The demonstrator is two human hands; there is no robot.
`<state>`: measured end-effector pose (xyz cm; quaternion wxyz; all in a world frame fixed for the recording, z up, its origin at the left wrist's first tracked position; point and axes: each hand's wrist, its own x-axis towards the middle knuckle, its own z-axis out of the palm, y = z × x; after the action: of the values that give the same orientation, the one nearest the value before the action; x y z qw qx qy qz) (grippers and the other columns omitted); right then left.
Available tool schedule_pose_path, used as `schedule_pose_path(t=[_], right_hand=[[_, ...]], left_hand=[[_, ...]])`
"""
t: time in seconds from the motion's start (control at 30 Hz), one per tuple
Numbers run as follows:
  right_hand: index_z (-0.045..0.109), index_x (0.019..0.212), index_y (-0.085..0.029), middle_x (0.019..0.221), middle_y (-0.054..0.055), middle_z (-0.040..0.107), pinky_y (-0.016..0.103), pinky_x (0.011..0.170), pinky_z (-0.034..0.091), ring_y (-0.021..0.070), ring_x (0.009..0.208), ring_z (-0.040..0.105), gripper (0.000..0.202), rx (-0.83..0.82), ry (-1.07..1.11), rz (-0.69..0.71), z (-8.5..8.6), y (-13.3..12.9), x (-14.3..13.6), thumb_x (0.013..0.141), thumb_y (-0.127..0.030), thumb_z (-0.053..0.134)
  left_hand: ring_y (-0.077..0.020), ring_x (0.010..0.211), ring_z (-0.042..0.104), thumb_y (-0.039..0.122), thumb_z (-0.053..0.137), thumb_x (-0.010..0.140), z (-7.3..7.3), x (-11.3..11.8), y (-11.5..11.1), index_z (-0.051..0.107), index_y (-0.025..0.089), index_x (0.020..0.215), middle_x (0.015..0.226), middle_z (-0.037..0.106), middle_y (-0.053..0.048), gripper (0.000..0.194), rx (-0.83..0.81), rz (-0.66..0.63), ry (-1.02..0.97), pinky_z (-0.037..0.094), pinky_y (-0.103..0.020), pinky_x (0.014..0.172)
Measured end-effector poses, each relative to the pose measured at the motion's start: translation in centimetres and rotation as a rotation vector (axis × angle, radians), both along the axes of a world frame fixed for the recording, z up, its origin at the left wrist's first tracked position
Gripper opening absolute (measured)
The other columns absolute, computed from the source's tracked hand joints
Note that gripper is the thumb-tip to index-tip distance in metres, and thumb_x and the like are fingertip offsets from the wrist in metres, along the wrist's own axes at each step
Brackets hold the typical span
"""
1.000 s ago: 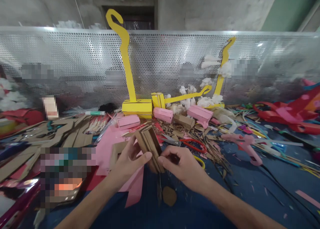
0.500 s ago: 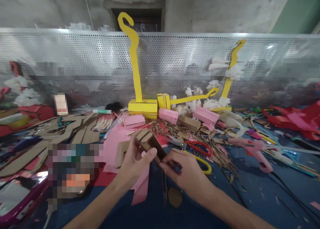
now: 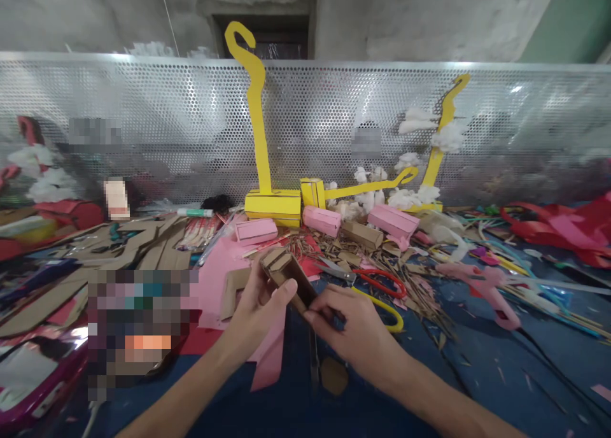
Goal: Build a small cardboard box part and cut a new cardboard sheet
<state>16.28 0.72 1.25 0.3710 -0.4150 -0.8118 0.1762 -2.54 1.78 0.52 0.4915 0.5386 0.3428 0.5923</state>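
Observation:
A small brown cardboard box [image 3: 286, 269] is held tilted between both hands over the table. My left hand [image 3: 262, 301] wraps round its left side, the thumb lying across the front face. At the box's lower right end, my right hand [image 3: 341, 314] pinches the edge between thumb and fingers. Just beyond the right hand lie scissors [image 3: 379, 285] with one red and one yellow handle, their blades pointing left. Below the hands rests a small many-sided cardboard piece [image 3: 334, 375]. Pink paper [image 3: 270, 361] spreads under and left of my left hand.
Behind stand yellow paper-covered boxes [image 3: 273, 205] with long hooked necks, before a perforated metal screen [image 3: 315, 120]. Several pink boxes [image 3: 322, 221] sit among cardboard scraps [image 3: 410, 266]. A pink glue gun [image 3: 491, 288] lies at right, its cord trailing forward. Flat cardboard [image 3: 138, 244] covers the left.
Both hands keep hold of the cardboard box in nearly the same place. My left thumb has shifted very slightly to the left on it.

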Motion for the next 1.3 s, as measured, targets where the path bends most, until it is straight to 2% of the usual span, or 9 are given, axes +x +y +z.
schedule_pose_path(t=[0.17,0.4,0.7,0.77,0.87,0.93,1.03,1.13,1.3], right_hand=[[0.065,0.076,-0.022,0.067,-0.003,0.056,0.026,0.059,0.036,0.0131,0.062,0.052,0.012,-0.033,0.016,-0.002,0.2,0.0,0.1,0.087,-0.019,0.063],[0.063,0.075,-0.021,0.068,-0.003,0.057,0.026,0.058,0.035,0.0129,0.062,0.051,0.013,-0.042,0.025,0.002,0.3,0.1,0.2,0.088,-0.02,0.063],[0.064,0.075,-0.021,0.067,-0.002,0.057,0.026,0.058,0.034,0.013,0.062,0.05,0.015,-0.08,0.047,0.01,0.3,0.1,0.1,0.089,-0.023,0.063],[0.065,0.078,-0.021,0.07,-0.001,0.06,0.027,0.059,0.037,0.0138,0.064,0.052,0.017,-0.134,0.104,0.021,0.6,0.1,0.2,0.092,-0.027,0.059],[0.065,0.095,-0.021,0.084,0.002,0.065,0.027,0.065,0.042,0.0156,0.074,0.057,0.018,-0.233,0.295,0.029,0.8,0.4,0.6,0.097,-0.034,0.053],[0.061,0.103,-0.021,0.09,0.002,0.062,0.026,0.067,0.044,0.0157,0.077,0.057,0.019,-0.284,0.426,0.019,0.8,0.6,0.9,0.098,-0.037,0.052],[0.059,0.103,-0.021,0.084,0.0,0.056,0.025,0.064,0.042,0.0139,0.072,0.052,0.018,-0.332,0.5,0.013,0.7,0.9,1.3,0.098,-0.037,0.051],[0.061,0.103,-0.022,0.085,0.0,0.055,0.026,0.064,0.041,0.0139,0.072,0.05,0.017,-0.281,0.445,0.035,0.8,0.8,1.6,0.099,-0.034,0.049],[0.065,0.109,-0.025,0.098,0.004,0.059,0.031,0.075,0.044,0.0169,0.084,0.055,0.019,-0.007,0.254,0.118,1.5,0.4,1.9,0.097,-0.02,0.05]], left_hand=[[-0.0232,0.119,0.058,0.04,0.07,0.086,-0.1,-0.3,0.3,0.041,0.034,0.144,0.133,0.06,-0.006,0.065,-0.036,-0.022,-0.036,0.046,-0.041,0.106],[-0.0289,0.12,0.059,0.036,0.072,0.085,0.4,-0.4,0.2,0.049,0.032,0.14,0.132,0.062,-0.009,0.06,-0.065,-0.057,-0.088,0.057,-0.039,0.088],[-0.026,0.118,0.059,0.033,0.074,0.085,0.9,-0.2,0.0,0.051,0.032,0.137,0.132,0.061,-0.007,0.057,-0.11,-0.045,-0.142,0.058,-0.034,0.083],[-0.0254,0.112,0.063,0.034,0.073,0.085,1.1,-0.2,-0.1,0.055,0.029,0.133,0.129,0.063,-0.008,0.051,-0.14,-0.038,-0.163,0.058,-0.037,0.083],[-0.0252,0.1,0.066,0.039,0.071,0.086,1.6,-0.3,0.0,0.061,0.022,0.119,0.117,0.067,-0.011,0.039,-0.212,-0.037,-0.234,0.059,-0.043,0.081],[-0.0256,0.096,0.067,0.042,0.072,0.084,1.8,-0.4,0.3,0.064,0.019,0.11,0.108,0.069,-0.011,0.035,-0.269,-0.038,-0.295,0.059,-0.046,0.08],[-0.0258,0.092,0.066,0.045,0.074,0.082,1.8,-0.6,0.6,0.066,0.019,0.104,0.102,0.068,-0.009,0.035,-0.327,-0.018,-0.355,0.059,-0.049,0.08],[-0.0242,0.089,0.065,0.044,0.077,0.079,1.8,-0.7,0.8,0.066,0.018,0.102,0.099,0.068,-0.009,0.036,-0.36,0.011,-0.406,0.06,-0.049,0.08],[-0.0227,0.089,0.063,0.04,0.077,0.08,2.0,-0.8,1.0,0.065,0.022,0.102,0.1,0.067,-0.008,0.031,-0.395,0.027,-0.478,0.059,-0.05,0.081]])
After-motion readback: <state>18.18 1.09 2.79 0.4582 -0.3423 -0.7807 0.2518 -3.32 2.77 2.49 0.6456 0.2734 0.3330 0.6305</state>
